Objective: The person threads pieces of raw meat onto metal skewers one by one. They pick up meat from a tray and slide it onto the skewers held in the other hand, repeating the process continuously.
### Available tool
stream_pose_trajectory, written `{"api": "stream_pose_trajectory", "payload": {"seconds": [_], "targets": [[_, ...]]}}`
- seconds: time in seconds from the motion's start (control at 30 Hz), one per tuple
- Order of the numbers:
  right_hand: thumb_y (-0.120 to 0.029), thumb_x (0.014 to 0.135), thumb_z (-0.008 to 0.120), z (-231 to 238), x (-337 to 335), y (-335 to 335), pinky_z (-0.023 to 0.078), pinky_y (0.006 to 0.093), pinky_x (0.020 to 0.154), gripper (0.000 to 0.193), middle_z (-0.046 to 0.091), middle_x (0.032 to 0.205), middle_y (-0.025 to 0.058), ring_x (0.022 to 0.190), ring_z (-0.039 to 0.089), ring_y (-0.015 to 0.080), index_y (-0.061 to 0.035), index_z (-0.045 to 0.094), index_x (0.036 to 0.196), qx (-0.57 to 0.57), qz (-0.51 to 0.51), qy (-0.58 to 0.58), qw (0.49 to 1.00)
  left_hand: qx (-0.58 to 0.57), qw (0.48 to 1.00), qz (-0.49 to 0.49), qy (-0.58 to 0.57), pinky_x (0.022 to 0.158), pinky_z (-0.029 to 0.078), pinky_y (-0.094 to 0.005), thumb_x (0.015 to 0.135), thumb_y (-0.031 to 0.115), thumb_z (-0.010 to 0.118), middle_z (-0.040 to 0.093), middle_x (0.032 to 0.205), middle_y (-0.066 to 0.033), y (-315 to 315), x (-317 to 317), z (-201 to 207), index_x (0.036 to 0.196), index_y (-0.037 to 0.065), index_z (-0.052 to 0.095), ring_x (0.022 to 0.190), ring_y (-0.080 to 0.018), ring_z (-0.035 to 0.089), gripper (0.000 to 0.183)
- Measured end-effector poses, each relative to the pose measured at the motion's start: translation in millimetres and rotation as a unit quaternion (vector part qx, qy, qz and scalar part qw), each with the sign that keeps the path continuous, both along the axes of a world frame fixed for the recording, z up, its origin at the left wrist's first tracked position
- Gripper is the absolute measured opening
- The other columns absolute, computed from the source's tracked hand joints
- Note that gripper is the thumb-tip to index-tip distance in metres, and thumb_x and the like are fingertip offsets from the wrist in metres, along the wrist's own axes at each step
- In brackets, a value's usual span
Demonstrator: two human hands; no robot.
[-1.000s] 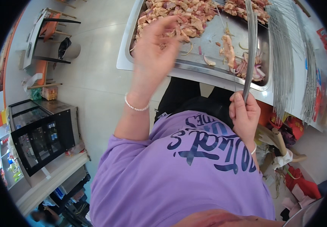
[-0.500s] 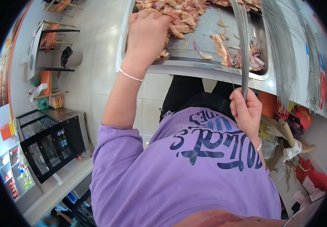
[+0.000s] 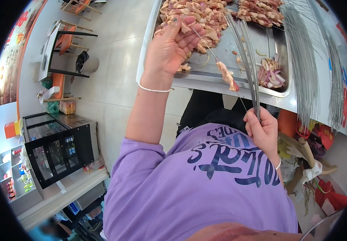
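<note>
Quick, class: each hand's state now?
Left hand: partly curled; cannot tell whether it holds anything.
Right hand: closed, holding metal skewers, one threaded with meat.

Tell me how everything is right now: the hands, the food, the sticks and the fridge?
Left hand, palm up, fingers curled; can't tell if it holds meat
Right hand, closed on skewers
Held bundle, bare, fanned out
Threaded meat, on one thin skewer
Meat pile, cut up, heaped
Onion, sliced
Tray, partly covered
Loose skewers, bare, lying down
Fridge, doors look shut
</note>
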State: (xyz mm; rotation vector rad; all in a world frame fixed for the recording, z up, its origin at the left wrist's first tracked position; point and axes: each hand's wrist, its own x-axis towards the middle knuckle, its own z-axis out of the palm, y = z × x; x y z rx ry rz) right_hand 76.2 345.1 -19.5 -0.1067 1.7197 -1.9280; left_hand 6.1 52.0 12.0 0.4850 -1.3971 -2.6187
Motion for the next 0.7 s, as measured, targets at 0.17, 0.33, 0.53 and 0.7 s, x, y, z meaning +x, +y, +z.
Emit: {"api": "stream_pose_trajectory", "payload": {"seconds": [0.17,0.33,0.53,0.7], "targets": [[-0.011,0.100,0.055,-2,0,3,0.033,0.0182,0.047,0.016,0.048,0.061,-0.0040,0.051,0.042,0.0019,-0.0006,0.056,0.087,0.010,0.000,-0.012,1.000,0.028,0.999,-0.031,0.006,0.098,0.052,-0.0395,0.105,0.027,0.044,0.065,0.116,-0.0198,13,4,4,0.126,-0.005,0.054,0.113,-0.0320,0.063,0.040],[-0.011,0.100,0.055,-5,1,4,0.034,0.0182,0.047,0.016,0.048,0.061,-0.0038,0.051,0.042,0.0022,-0.0006,0.056,0.087,0.009,0.000,-0.008,1.000,0.056,0.994,-0.073,0.058,0.102,0.051,-0.0418,0.105,0.023,0.040,0.062,0.120,-0.0240,17,5,5,0.131,-0.008,0.047,0.117,-0.0336,0.060,0.041],[-0.011,0.100,0.055,-7,1,1,0.034,0.0183,0.048,0.016,0.049,0.062,-0.0034,0.051,0.043,0.0026,-0.0005,0.056,0.088,0.014,-0.007,-0.010,1.000,-0.004,0.996,-0.046,0.078,0.099,0.053,-0.0435,0.103,0.015,0.046,0.063,0.116,-0.0235,25,6,1,0.120,-0.005,0.052,0.112,-0.0342,0.063,0.027],[-0.012,0.100,0.056,-9,1,2,0.034,0.0183,0.047,0.016,0.049,0.061,-0.0039,0.051,0.043,0.0025,-0.0009,0.056,0.088,0.025,-0.009,-0.017,1.000,-0.014,0.992,-0.039,0.117,0.096,0.055,-0.0439,0.103,0.014,0.046,0.065,0.111,-0.0230,30,6,-8,0.111,0.000,0.056,0.107,-0.0341,0.066,0.019]]}}
